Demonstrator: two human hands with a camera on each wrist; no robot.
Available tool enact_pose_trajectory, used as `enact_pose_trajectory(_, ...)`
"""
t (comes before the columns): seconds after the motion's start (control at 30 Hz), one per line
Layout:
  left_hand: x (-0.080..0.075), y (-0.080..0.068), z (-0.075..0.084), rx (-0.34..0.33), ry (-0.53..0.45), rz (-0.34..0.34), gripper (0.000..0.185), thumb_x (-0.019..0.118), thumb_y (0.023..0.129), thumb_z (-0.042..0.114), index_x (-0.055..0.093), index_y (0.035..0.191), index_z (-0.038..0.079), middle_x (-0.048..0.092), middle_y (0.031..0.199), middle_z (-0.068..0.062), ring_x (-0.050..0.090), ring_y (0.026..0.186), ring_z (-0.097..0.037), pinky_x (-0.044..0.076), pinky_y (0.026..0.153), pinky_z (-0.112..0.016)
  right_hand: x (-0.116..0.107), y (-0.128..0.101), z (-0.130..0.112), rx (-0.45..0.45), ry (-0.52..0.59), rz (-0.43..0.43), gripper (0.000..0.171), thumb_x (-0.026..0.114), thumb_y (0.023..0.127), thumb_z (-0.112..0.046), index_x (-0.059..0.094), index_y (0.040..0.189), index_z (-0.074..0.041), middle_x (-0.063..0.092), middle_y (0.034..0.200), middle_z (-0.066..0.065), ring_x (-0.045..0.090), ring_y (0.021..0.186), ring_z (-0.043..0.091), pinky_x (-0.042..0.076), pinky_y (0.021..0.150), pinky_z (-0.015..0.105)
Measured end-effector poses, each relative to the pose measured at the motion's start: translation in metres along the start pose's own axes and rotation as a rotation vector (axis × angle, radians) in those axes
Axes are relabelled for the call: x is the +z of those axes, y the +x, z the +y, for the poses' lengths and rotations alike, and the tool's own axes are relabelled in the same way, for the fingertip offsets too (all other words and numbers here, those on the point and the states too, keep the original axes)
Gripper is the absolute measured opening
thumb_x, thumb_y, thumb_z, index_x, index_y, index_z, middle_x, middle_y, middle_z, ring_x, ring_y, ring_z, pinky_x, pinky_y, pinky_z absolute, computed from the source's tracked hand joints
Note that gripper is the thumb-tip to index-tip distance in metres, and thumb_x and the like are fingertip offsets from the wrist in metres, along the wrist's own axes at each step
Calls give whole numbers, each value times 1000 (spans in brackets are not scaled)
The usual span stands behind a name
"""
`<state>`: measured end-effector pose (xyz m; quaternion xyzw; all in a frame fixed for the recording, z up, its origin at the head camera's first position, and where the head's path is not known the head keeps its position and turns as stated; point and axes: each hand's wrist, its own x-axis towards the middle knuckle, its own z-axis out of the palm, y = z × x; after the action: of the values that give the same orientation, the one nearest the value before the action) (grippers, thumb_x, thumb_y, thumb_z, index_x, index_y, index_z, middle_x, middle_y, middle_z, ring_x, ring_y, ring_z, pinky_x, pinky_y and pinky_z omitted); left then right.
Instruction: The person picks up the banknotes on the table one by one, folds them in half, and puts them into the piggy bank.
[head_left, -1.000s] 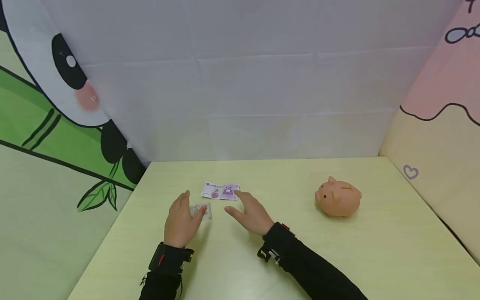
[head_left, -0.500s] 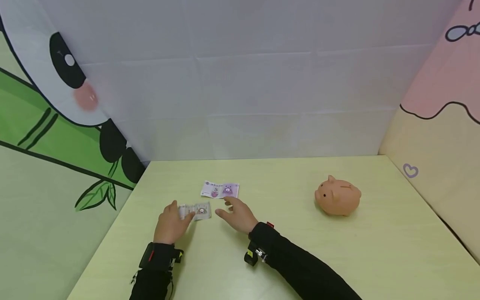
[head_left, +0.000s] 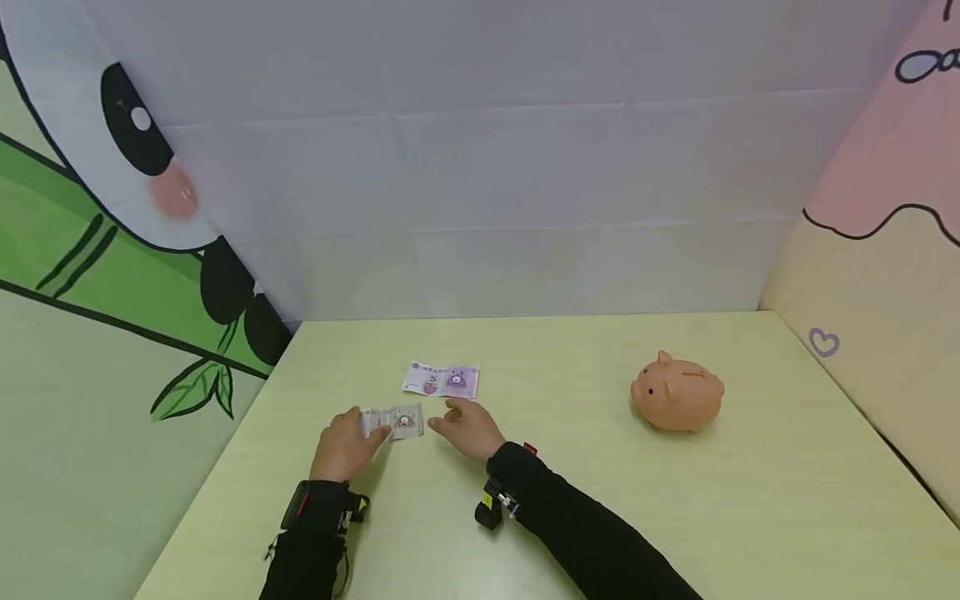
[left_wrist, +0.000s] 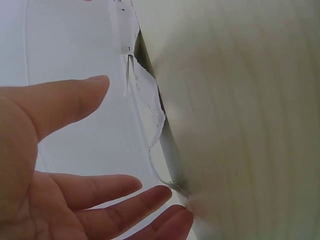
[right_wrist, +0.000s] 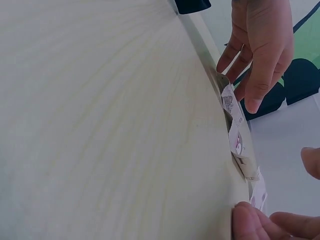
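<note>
**Banknote between 2 hands on the green table**

Banknote (head_left: pixel 396 422) — a small greyish one — lies flat on the pale green table (head_left: pixel 600 500), left of centre in the lower half of the head view. At its left end sits the left hand (head_left: pixel 343 447), fingers relaxed and spread, their tips on or right at the note's edge; the right wrist view shows those fingers (right_wrist: pixel 260 55) hovering over the curled end of the note (right_wrist: pixel 235 125), gripping nothing. Just right of the note comes the right hand (head_left: pixel 468 429), fingers loosely extended toward it, thumb side near its right edge, holding nothing. Above both hands, a little further up the frame, a 2nd banknote (head_left: pixel 442 380), purple and marked 5, lies flat, apart from the first. Far to the right, well apart from all this, an orange piggy bank (head_left: pixel 677 402) stands upright — snout pointing left.
</note>
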<state>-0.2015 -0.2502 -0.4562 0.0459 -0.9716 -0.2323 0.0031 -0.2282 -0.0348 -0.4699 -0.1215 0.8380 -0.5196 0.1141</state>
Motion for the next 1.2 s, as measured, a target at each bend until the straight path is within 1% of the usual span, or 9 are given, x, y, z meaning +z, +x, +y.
enact_pose_trajectory(0.17, 1, 5, -2, 42, 2, -1, 48, 66, 91, 23, 55, 117, -15, 61, 91, -22, 53, 74, -27, 37, 59, -31, 4, 4, 2, 6, 13, -7, 57, 67, 93, -30, 53, 134, 7, 70, 110, 18, 65, 104, 31, 51, 93, 44)
enact_pose_trajectory(0.3, 4, 8, -4, 69, 7, 10, 42, 69, 89, 18, 58, 115, -14, 64, 91, -22, 56, 75, -27, 42, 60, -34, 6, 6, 2, 11, 27, -16, 54, 67, 92, -26, 54, 133, 8, 71, 107, 17, 67, 94, 25, 54, 85, 38)
enact_pose_trajectory(0.43, 6, 8, -1, 80, 25, 12, 48, 71, 88, 15, 56, 121, -16, 65, 100, -27, 61, 84, -32, 50, 71, -46, 8, 6, 1, 24, 59, -31, 52, 68, 92, -20, 54, 132, 9, 72, 101, 15, 66, 79, 18, 51, 70, 27)
enact_pose_trajectory(0.53, 7, 8, 2, 80, 25, 4, 51, 71, 87, 14, 54, 124, -17, 64, 105, -30, 62, 90, -35, 51, 79, -51, 10, 6, 1, 37, 84, -37, 51, 68, 91, -18, 54, 132, 10, 73, 96, 14, 66, 73, 16, 47, 64, 22)
enact_pose_trajectory(0.7, 9, 8, 4, 82, 21, -6, 50, 72, 86, 13, 56, 123, -17, 65, 107, -30, 63, 92, -36, 51, 83, -53, 13, 7, 2, 32, 71, -29, 48, 70, 90, -15, 57, 129, 9, 72, 84, 11, 65, 66, 14, 44, 62, 19)
enact_pose_trajectory(0.83, 9, 9, 6, 81, 19, -7, 50, 74, 85, 13, 57, 121, -16, 65, 105, -28, 61, 88, -32, 51, 80, -49, 14, 9, 3, 34, 73, -25, 47, 71, 88, -12, 58, 128, 10, 71, 78, 10, 63, 61, 11, 43, 60, 19)
enact_pose_trajectory(1.03, 10, 10, 7, 71, -20, -15, 49, 73, 84, 8, 56, 123, -15, 64, 102, -26, 58, 83, -27, 49, 70, -40, 17, 12, 4, 59, 97, -23, 47, 72, 86, -10, 59, 127, 10, 73, 80, 11, 62, 60, 10, 43, 57, 18)
enact_pose_trajectory(1.13, 10, 11, 8, 72, -46, -16, 49, 73, 83, 5, 55, 124, -15, 64, 102, -27, 59, 83, -28, 50, 69, -39, 17, 12, 4, 57, 100, -22, 45, 72, 86, -9, 60, 125, 10, 73, 81, 12, 64, 60, 10, 44, 57, 18)
enact_pose_trajectory(1.2, 9, 11, 9, 70, -62, -18, 49, 72, 84, 4, 54, 126, -14, 64, 104, -27, 60, 86, -30, 51, 71, -41, 17, 11, 4, 55, 101, -24, 43, 71, 87, -9, 61, 124, 10, 73, 80, 12, 63, 60, 10, 44, 57, 18)
